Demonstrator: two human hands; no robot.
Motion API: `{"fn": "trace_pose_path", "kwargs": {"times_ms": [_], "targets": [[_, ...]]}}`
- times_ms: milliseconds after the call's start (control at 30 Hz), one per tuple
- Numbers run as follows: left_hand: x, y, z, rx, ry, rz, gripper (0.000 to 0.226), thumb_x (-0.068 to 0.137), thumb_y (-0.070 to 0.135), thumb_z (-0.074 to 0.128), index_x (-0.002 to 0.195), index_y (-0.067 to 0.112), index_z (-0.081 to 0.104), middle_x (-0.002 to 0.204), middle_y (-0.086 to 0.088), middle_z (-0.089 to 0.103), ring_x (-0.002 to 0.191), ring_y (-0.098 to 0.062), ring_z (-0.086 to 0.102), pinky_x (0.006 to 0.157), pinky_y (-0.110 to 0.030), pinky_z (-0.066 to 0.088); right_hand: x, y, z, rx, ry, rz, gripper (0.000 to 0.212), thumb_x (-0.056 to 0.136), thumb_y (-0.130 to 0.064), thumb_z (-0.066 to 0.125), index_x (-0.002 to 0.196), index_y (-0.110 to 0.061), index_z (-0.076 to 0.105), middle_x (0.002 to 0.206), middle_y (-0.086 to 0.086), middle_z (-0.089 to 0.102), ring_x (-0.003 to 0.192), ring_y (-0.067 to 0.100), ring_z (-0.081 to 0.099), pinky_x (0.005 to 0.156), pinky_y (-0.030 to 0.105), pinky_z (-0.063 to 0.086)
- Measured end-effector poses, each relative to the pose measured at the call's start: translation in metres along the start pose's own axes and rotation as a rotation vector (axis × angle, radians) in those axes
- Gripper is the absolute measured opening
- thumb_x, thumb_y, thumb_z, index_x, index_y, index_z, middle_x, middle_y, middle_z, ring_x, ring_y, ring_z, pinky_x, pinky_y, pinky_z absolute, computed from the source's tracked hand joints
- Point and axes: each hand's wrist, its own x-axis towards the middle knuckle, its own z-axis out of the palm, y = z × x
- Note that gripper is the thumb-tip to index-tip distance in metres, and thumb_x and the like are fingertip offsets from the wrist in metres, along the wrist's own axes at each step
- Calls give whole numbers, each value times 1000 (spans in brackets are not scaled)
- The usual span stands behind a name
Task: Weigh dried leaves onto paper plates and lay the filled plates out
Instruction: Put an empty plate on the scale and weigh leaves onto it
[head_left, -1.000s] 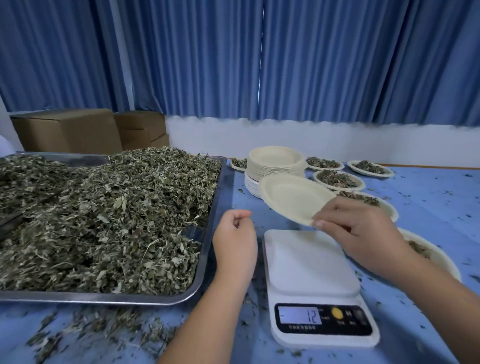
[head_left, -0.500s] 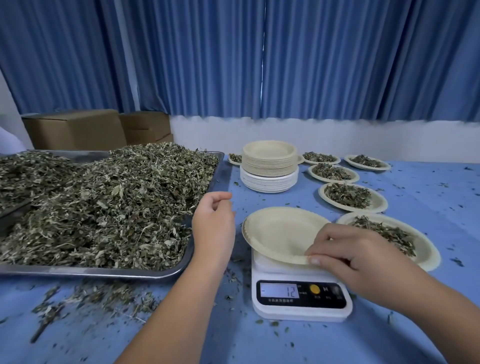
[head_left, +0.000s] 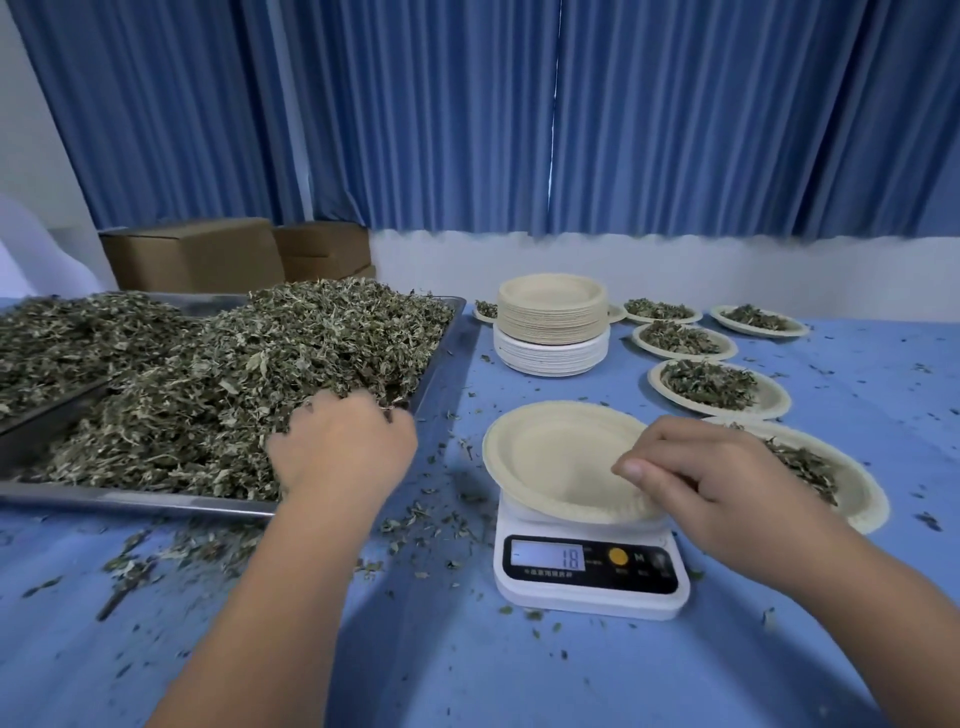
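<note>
Fill step just starting. Empty paper plate (head_left: 550, 457) sits on digital scale (head_left: 592, 577), which reads 18. Right hand (head_left: 711, 483) pinches the plate's rim. Left hand (head_left: 340, 452) curls its fingers into the dried leaves (head_left: 234, 384) in the steel tray (head_left: 447, 353). Next: carry a handful over, sprinkle, watch the readout.

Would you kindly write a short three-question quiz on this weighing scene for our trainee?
1. True or false: the plate on the scale already holds leaves.
2. Which hand reaches into the leaves? A left, B right, C neither.
3. Fill in: the display reads ___.
Key: 1 false, the plate is bare; 2 A, the left hand; 3 18.
</note>
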Motion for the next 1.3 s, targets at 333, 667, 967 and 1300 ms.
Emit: {"fn": "trace_pose_path", "kwargs": {"times_ms": [333,667,967,1300], "targets": [[-15,-29,12,98,-180,89,62,96,65,19,88,14,55,79,0,57,73,-19,56,65,-32,43,2,18,3,89,122,100,30,92,-36,54,76,-20,74,72,-12,59,73,7,57,68,25,44],[-20,-31,22,152,-107,211,63,96,63,15,117,18,52,92,-2,56,83,-24,57,72,-37,50,2,26,3,142,164,140,29,92,-37,53,71,-28,71,74,-10,65,72,11,61,71,33,49],[-13,-47,18,-41,-81,347,49,95,61,29,84,19,52,69,0,57,60,-16,56,53,-30,42,3,27,4,130,192,111,34,90,-38,51,71,-22,73,72,-10,64,70,13,60,70,33,48],[11,-60,10,-209,-85,363,65,86,57,58,131,12,55,60,7,59,33,2,49,32,-12,28,4,30,6,129,218,105,35,90,-40,50,69,-22,72,69,-11,62,64,8,56,60,26,39]]}}
